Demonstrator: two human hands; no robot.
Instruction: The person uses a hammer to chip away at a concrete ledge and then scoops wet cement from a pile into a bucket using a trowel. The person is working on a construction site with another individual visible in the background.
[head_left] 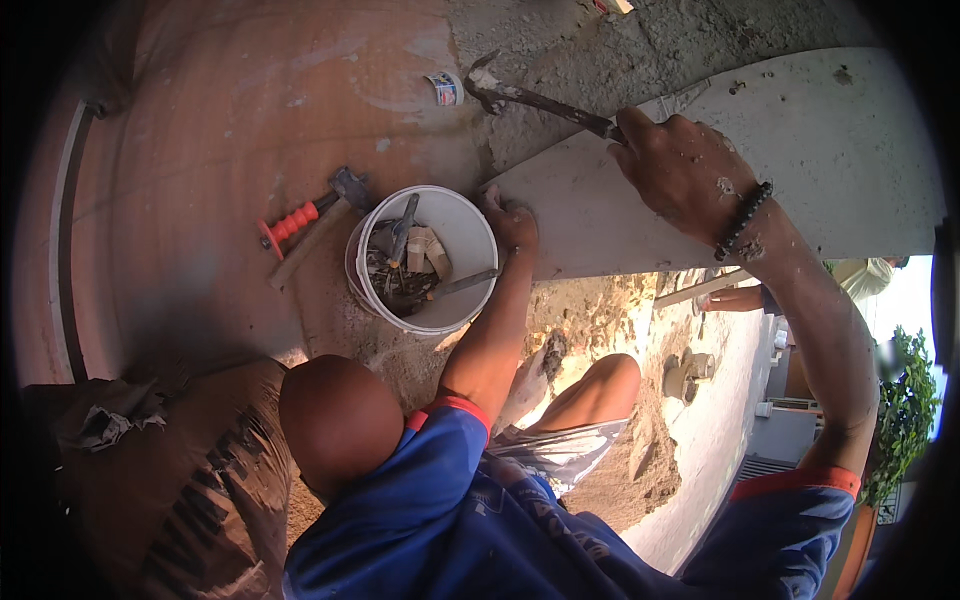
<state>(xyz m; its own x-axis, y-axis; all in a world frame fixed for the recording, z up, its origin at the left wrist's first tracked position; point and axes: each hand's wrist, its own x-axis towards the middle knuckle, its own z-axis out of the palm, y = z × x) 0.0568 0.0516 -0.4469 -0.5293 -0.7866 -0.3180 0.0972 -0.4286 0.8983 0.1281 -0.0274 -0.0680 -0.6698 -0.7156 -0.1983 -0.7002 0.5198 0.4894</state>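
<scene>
My right hand (685, 175), raised over a pale grey board (790, 130), is closed round the handle of a claw hammer (560, 108). The hammer's metal head points to the far left, above grey mortar. A dark bead bracelet circles that wrist. Lower down, my left hand (514, 224) has its fingers closed at the board's left corner; they partly hide the edge. Right beside it stands a white bucket (440, 205) holding a dark-handled tool, a second bar-like tool, some pale wooden pieces and dark debris.
Left of the bucket lie a chisel with a red grip (290, 227) and a wooden-handled hammer (348, 187). A small cup (445, 89) is near the mortar. A filled brown sack (215, 480) sits at lower left. On the right, another person's arm (735, 299) shows beyond the board, near sand (640, 465).
</scene>
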